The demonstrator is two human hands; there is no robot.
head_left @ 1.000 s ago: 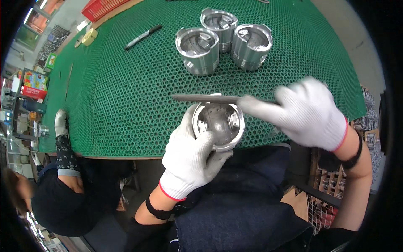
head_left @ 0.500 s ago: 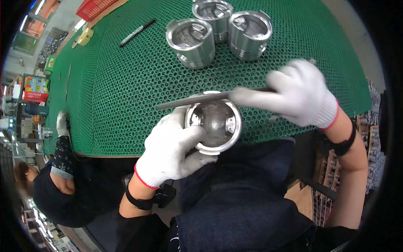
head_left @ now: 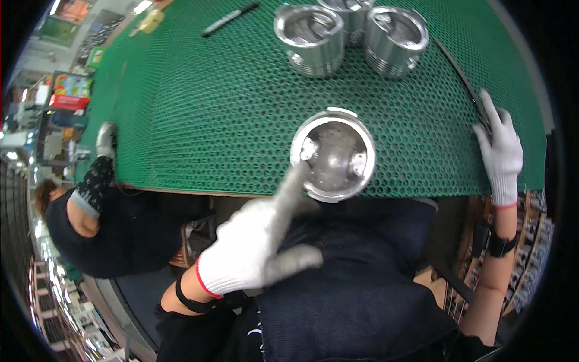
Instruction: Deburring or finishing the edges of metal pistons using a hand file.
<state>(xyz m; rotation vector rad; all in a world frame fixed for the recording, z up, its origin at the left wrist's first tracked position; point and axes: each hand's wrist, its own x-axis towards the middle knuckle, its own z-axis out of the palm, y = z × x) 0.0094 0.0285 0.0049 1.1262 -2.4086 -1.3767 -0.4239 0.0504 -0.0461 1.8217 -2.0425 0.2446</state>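
Observation:
A shiny metal piston (head_left: 333,192) stands near the table's front edge, its hollow end facing up. At its left rim is the index finger of my left hand (head_left: 244,244), in a white glove; the fingers look slightly smeared, with the thumb held apart, and I see no grip on the piston. Over on the right, a long thin dark file (head_left: 459,73) lies on the green mat. My right hand (head_left: 503,151), also gloved in white, rests at the near end of the file with its fingers spread. The hand partly covers that end.
Three more pistons (head_left: 310,51) stand grouped at the back. A black and grey marker (head_left: 230,19) lies left of them on the green honeycomb mat (head_left: 211,114). A roll of yellow tape (head_left: 151,22) is at the far left. Another person's gloved hand (head_left: 106,140) rests on the table's left side.
My right hand has carried the file from above the piston to the mat at the right and opened. My left hand has loosened from the piston and drawn back toward me.

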